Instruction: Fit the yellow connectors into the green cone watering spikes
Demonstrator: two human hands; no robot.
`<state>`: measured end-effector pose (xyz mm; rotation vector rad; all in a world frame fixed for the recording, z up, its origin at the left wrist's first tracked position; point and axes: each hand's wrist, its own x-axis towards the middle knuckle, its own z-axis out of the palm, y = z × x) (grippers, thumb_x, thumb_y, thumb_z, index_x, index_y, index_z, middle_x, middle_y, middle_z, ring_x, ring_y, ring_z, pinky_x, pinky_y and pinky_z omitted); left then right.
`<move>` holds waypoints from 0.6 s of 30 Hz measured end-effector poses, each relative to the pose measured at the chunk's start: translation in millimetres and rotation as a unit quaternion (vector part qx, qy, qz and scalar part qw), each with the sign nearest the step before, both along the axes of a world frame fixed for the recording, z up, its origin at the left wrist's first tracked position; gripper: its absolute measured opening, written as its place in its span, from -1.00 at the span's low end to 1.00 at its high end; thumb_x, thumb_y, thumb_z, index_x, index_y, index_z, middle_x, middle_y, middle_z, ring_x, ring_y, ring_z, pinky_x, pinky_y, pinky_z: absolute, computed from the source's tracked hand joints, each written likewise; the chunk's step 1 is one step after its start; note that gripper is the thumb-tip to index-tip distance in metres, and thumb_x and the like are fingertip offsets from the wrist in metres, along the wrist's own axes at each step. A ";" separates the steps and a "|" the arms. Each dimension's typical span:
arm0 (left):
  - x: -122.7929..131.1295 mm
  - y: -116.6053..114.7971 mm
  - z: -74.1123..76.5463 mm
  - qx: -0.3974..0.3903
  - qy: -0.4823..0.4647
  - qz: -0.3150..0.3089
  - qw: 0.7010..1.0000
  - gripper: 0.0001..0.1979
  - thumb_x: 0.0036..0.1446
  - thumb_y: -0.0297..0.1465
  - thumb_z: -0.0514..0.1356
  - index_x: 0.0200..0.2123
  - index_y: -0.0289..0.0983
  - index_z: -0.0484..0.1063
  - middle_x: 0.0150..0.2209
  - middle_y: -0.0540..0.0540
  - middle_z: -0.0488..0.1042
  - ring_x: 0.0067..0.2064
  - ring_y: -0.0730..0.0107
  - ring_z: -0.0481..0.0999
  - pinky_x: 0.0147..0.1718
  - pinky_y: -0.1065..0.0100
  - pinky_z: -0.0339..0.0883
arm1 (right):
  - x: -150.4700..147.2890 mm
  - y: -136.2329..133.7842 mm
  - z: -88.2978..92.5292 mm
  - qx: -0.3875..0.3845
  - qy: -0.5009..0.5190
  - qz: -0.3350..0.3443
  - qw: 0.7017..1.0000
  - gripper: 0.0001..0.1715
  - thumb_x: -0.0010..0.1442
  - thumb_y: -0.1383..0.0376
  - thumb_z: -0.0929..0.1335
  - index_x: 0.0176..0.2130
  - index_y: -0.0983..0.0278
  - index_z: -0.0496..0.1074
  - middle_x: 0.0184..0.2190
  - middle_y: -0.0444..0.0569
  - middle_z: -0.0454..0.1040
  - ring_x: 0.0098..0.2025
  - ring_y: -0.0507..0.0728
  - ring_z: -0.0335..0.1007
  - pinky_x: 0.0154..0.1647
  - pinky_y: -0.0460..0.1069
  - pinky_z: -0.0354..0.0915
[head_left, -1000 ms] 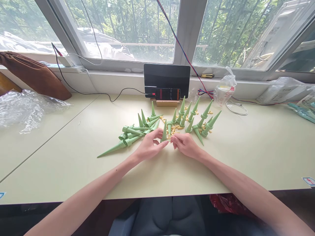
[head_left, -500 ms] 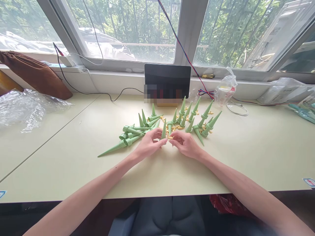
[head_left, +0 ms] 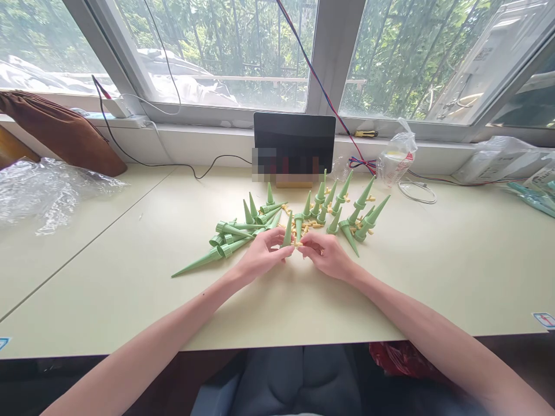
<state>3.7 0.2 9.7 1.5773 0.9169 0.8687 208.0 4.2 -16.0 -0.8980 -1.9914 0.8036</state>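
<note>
Left hand first: with 12 o'clock straight ahead of us, we're grasping a green cone (head_left: pixel 288 231) low down in our left hand (head_left: pixel 262 255), fingers wrapping behind, thumb crossing near the base, palm staying half open. Our right hand (head_left: pixel 327 254) is facing it from 3 o'clock, thumb and finger nearly closed, pinching a small yellow tap (head_left: pixel 298 244); its other fingers are folding under, and we can't tell whether they're hiding anything.

Key relation: the tap is sitting at about 4 o'clock of the cone, just beside its base, between both sets of fingertips. Whether it's touching or seated, we can't tell. The cone's long axis is running upward, tip pointing to about 12. From our left hand it's lying at 2 o'clock, from our right at 10; the left is the nearer, already touching.

We're also noting loose cones (head_left: pixel 234 229) at 10 o'clock, yellow pieces (head_left: pixel 319 225) near 12, standing cones (head_left: pixel 342 192) at 1.
</note>
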 end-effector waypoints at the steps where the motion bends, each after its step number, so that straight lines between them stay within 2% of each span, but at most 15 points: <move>1: 0.0 0.0 0.1 -0.002 -0.001 -0.001 1.000 -0.74 0.12 -0.25 0.26 -0.15 -0.24 0.49 -0.17 -0.14 0.53 -0.15 0.22 0.53 -0.39 0.34 0.48 | 0.2 0.0 -0.1 0.003 -0.003 0.000 1.000 -0.77 0.33 0.17 0.29 -0.31 0.24 0.39 -0.47 -0.11 0.45 -0.49 0.02 0.31 -0.47 -0.07 0.25; 7: 0.4 0.1 1.0 -0.011 0.002 -0.007 1.000 -0.71 0.10 -0.24 0.27 -0.13 -0.23 0.51 -0.08 -0.16 0.53 -0.15 0.22 0.54 -0.37 0.34 0.48 | 0.7 -0.4 1.1 0.009 -0.024 0.005 1.000 -0.70 0.36 0.17 0.26 -0.38 0.24 0.38 -0.53 -0.12 0.43 -0.51 0.01 0.27 -0.47 -0.08 0.22; 13: -0.3 -0.1 1.4 -0.019 -0.005 -0.019 1.000 -0.81 0.10 -0.29 0.27 -0.23 -0.24 0.50 -0.17 -0.12 0.52 -0.21 0.29 0.52 -0.39 0.37 0.44 | 0.6 -0.4 0.8 0.019 -0.036 0.008 0.999 -0.65 0.37 0.21 0.24 -0.45 0.24 0.34 -0.57 -0.13 0.40 -0.52 0.01 0.27 -0.46 -0.09 0.20; 18: -0.9 0.0 0.5 -0.039 -0.016 -0.010 0.999 -0.81 0.11 -0.29 0.27 -0.22 -0.23 0.49 -0.21 -0.10 0.51 -0.23 0.33 0.50 -0.38 0.37 0.45 | -0.2 -0.5 0.7 -0.015 -0.022 0.009 1.000 -0.77 0.34 0.17 0.29 -0.30 0.24 0.40 -0.50 -0.13 0.43 -0.51 0.01 0.30 -0.48 -0.09 0.23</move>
